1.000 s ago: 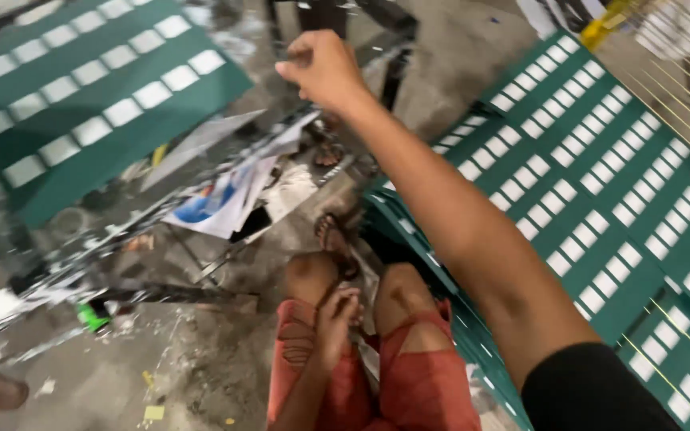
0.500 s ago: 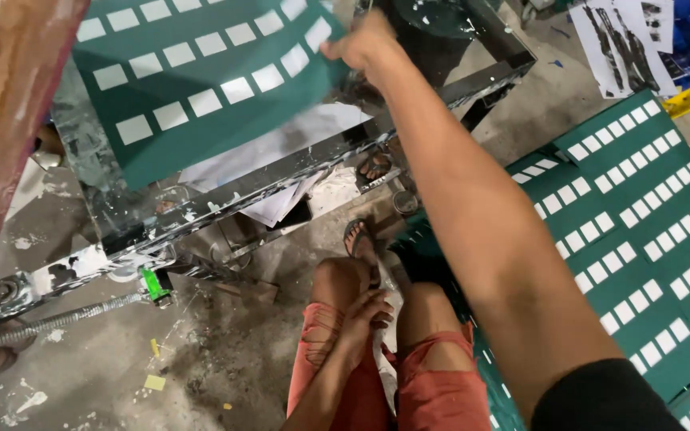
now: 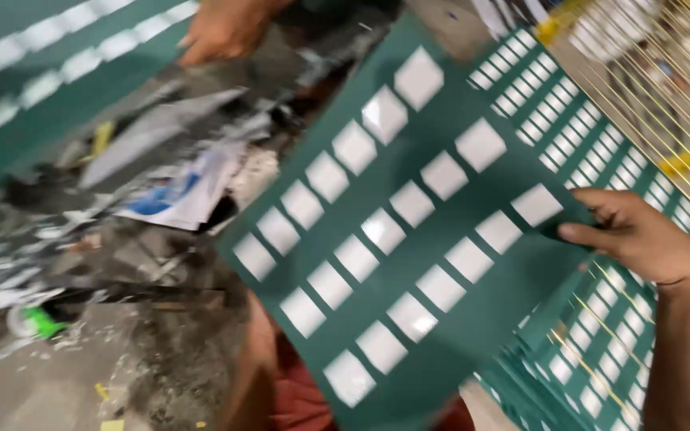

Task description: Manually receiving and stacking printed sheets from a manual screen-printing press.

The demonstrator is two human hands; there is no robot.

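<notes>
Two hands up | L hand (image 3: 229, 28) top left, at edge of blurred green sheet (image 3: 33, 88), grip can't tell | ctr: green sheet w/ white squares (image 3: 409, 231) held over lap | R hand (image 3: 640, 235) pinching its rt edge | stack of same sheets (image 3: 600, 152) behind.

Your green sheet (image 3: 417, 239) is covering your lap and left forearm. The top edge is cropping the other hand (image 3: 225, 28). Motion is blurring the floor scraps (image 3: 161, 183) beyond naming.
</notes>
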